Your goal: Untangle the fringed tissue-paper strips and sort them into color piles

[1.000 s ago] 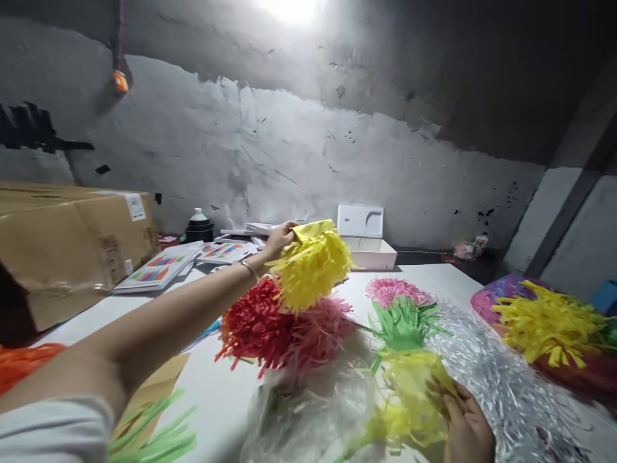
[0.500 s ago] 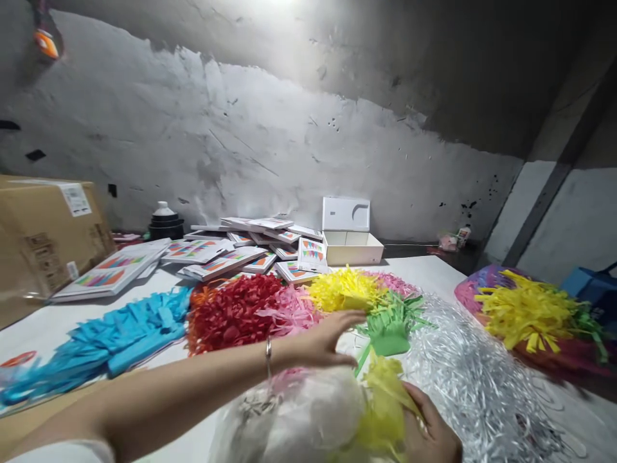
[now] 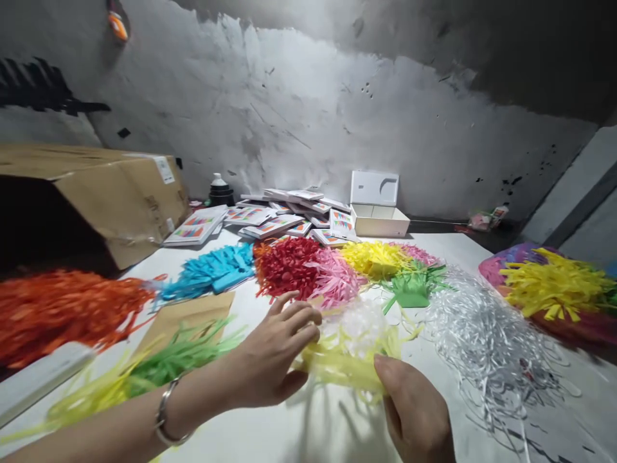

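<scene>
Near middle, above the white bench: pale yellow translucent fringed strip, band side toward the person, strands pointing away, motion-blurred. Right hand has its right end, thumb on top; the other fingers are mostly hidden. Left hand at the left end, fingers spread fairly wide, thumb apart and lower; can't tell if it touches the strip.

Handling, as judged: pinch the solid band at both ends, not the strands; thin stuff, likely to tear or crease if pulled hard. Light, level tension should be enough. Left fingers would do well to close on the band only, with the silver metal bracelet clear of the fringe. Crumpled, see-through whitish material sits right behind the strip, may snag strands; ease them apart, no yanking.

Left side: green fringed bundle partly over flat brown sheet. Right side: loose silver tinsel heap, strands trailing toward the near right corner; best to work left of it, tangles easily.

Farther: blue, dark red, pink and bright yellow fringed bundles across the bench. By the far edge: pile of flat printed white boxes, open white box.
</scene>
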Motion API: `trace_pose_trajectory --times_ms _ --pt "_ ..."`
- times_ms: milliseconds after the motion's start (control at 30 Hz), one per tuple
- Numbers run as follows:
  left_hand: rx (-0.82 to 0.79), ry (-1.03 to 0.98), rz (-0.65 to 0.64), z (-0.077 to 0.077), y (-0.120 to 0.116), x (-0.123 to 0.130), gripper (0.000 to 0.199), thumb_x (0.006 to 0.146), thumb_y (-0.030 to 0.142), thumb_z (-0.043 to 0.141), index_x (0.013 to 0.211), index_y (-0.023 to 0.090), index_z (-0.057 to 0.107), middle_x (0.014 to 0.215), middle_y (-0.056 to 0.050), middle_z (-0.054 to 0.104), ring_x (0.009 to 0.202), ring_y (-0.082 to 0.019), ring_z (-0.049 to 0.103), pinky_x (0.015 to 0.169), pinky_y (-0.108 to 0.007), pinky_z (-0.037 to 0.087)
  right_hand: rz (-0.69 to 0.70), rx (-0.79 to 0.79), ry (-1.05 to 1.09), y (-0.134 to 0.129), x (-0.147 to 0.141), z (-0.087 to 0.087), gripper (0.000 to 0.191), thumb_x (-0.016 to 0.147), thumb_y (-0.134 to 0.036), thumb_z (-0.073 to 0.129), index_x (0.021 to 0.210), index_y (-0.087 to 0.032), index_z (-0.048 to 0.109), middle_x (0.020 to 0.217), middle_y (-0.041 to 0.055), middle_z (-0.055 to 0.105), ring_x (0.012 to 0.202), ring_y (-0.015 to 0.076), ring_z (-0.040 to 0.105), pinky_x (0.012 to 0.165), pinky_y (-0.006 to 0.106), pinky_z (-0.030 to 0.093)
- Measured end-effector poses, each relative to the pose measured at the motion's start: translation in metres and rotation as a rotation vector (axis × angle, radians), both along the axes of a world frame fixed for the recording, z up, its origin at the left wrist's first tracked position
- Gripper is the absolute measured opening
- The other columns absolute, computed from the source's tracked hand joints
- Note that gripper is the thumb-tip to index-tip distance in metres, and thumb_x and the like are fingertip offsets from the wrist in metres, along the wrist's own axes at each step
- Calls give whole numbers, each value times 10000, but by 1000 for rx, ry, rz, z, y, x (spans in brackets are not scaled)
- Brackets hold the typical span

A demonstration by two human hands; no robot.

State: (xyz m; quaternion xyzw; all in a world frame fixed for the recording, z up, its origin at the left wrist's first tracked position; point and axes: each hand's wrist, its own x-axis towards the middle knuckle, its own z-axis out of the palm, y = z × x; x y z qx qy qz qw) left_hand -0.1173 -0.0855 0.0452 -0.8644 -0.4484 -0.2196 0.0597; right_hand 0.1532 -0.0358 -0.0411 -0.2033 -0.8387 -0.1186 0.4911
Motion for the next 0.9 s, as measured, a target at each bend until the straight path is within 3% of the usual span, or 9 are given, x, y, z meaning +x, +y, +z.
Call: trace_pose_trajectory --times_ms 100,167,233,333,433,533,667,833,900 --pt "55 -5 12 -11 -51 0 574 802 254 635 1346 216 456 1399 -142 567 1322 -324 466 1188 -554 226 8 54 -66 -26 -23 -14 342 928 -62 495 1227 -126 648 1030 117 773 1011 240 732 901 382 606" --pt "83 24 27 -38 -73 9 601 869 293 637 1427 213 430 1427 -109 568 1378 -303 424 1236 -528 102 -7 72 -65 -45 -41 -26 257 949 -70 482 1096 -111 689 976 111 777 949 232 742 895 385 604" --pt "90 15 70 -77 -85 16 478 906 227 606 1372 209 505 1310 -59 656 1308 -254 503 1254 -484 17 -3 69 -40 -64 -57 -42 236 957 -57 469 1009 -88 697 931 122 773 908 233 743 880 387 603" --pt "91 -57 104 -135 -93 14 280 907 64 509 1131 192 619 968 -14 735 1062 -185 634 1256 -471 78 57 29 -102 -87 -69 -71 279 964 -29 421 1010 -61 695 933 134 768 920 232 733 894 380 584" --pt "27 -65 50 -163 -106 -1 251 896 33 494 1014 208 629 857 9 723 969 -163 652 1251 -472 109 81 -39 -187 -101 -72 -97 335 988 -38 363 1001 -80 695 948 122 762 939 217 716 957 385 533" --pt "-107 -45 11 -163 -121 -14 222 917 273 619 1134 227 629 1077 -22 740 1124 -203 618 1247 -467 103 89 -108 -186 -107 -71 -110 355 1010 -64 338 968 -111 687 977 108 760 970 208 695 1034 410 448" --pt "-158 38 132 -159 -118 -35 652 856 705 575 1264 197 622 1317 -125 667 1237 -311 566 1184 -535 210 118 -164 -199 -108 -70 -109 345 1022 -81 335 992 -123 676 1012 96 759 999 200 689 1043 397 391" --pt "-8 66 684 -152 -101 -74 458 1000 508 461 1188 154 683 1266 -192 682 1165 -375 599 1056 -643 323 175 -175 -215 -105 -60 -114 294 963 -31 385 1032 -90 665 1044 133 751 1045 228 689 1032 415 390" --pt "24 36 729 -141 -106 -74 462 997 501 472 1218 142 660 1304 -202 652 1182 -391 579 1023 -637 358 191 -185 -244 -103 -56 -119 287 941 -24 405 1060 -80 660 1079 145 745 1073 237 679 1046 424 381"
